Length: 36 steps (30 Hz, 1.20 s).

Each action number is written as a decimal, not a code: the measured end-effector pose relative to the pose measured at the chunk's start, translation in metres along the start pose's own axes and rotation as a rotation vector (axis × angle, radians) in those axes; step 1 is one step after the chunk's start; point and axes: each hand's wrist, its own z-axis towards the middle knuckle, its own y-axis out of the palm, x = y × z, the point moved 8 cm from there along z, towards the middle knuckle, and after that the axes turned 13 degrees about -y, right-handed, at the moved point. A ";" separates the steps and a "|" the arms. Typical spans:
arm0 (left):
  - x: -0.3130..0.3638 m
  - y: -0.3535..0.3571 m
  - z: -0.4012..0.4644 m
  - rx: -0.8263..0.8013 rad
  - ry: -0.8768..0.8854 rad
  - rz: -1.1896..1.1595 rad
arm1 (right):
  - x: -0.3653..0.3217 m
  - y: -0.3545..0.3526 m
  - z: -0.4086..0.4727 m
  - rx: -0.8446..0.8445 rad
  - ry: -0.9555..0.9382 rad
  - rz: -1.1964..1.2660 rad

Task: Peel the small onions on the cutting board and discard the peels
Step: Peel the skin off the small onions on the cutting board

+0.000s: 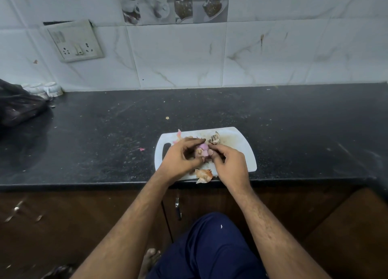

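A small pinkish onion (202,149) is held between both hands just above the white cutting board (241,150). My left hand (180,158) grips it from the left with thumb and fingers. My right hand (227,163) pinches its right side, fingertips on the skin. An orange-brown peel (204,174) lies at the board's front edge, between my wrists. A dark-striped dry peel (214,139) rests on the board behind my hands, and pink peel scraps (178,134) sit at the board's back left corner.
The board lies on a black stone counter (94,144) near its front edge. A black plastic bag (17,106) and small white cups (52,89) stand at the far left. A pink scrap (142,149) lies left of the board. A tiled wall rises behind.
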 end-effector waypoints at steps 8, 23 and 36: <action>0.005 -0.002 -0.002 0.078 0.001 0.078 | -0.007 -0.001 -0.002 0.022 -0.062 -0.013; -0.002 -0.002 0.001 0.047 -0.084 -0.007 | -0.011 -0.004 -0.009 0.052 -0.067 -0.023; 0.000 -0.002 -0.002 0.050 -0.099 0.014 | -0.004 -0.001 -0.001 0.015 -0.048 -0.153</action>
